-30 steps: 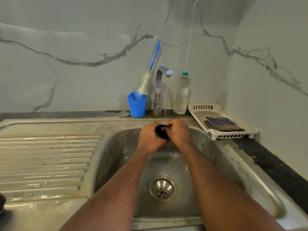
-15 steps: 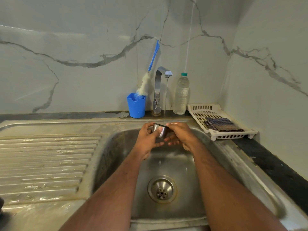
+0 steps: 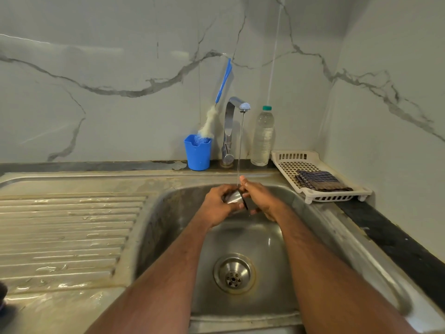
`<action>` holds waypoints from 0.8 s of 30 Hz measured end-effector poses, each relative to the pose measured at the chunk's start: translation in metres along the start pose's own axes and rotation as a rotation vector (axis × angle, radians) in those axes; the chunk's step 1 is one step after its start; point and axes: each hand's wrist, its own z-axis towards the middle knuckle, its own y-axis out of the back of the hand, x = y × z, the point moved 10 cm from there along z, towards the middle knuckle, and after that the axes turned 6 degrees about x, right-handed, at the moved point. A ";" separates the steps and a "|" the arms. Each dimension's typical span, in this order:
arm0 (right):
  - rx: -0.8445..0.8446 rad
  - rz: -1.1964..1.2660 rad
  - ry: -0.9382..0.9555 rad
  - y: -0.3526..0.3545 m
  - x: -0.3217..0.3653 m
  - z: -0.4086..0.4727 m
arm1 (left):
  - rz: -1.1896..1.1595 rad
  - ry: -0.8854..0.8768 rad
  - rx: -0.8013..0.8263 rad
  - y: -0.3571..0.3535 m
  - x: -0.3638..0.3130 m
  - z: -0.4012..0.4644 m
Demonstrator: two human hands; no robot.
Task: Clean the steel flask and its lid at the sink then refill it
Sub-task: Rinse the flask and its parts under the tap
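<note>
No writing is readable anywhere. Left of the tap (image 3: 231,131), a blue cup (image 3: 198,153) holds a bottle brush (image 3: 212,124). Under the tap's stream, your left hand (image 3: 218,204) grips the steel lid (image 3: 233,196); your right hand (image 3: 258,197) pinches its half-hidden rim. Right of the tap stands a label-blurred bottle (image 3: 263,138).

blue cup (image 3: 198,153): i see it on the ledge, left of the tap, upright.
brush (image 3: 218,102): blue handle, white bristles down in the cup, leaning on the wall.
plastic bottle (image 3: 263,137): upright, green cap.
white tray (image 3: 334,196): right desk corner.
checked cloth (image 3: 319,180): folded, lying in my tray.
</note>
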 end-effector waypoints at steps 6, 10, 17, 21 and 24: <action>0.062 -0.037 -0.094 -0.011 -0.011 0.001 | -0.233 0.018 -0.123 0.009 -0.001 -0.003; 0.009 0.061 -0.028 -0.009 0.000 0.005 | -0.018 -0.013 -0.171 0.014 -0.008 -0.001; 0.008 0.434 -0.153 -0.019 -0.017 0.005 | -0.048 0.066 -0.222 0.016 0.011 -0.003; 0.003 0.400 -0.177 -0.024 -0.021 0.006 | -0.022 0.060 -0.303 0.021 0.007 -0.006; 0.018 0.440 -0.202 -0.027 -0.023 0.006 | 0.019 0.043 -0.319 0.022 0.005 -0.007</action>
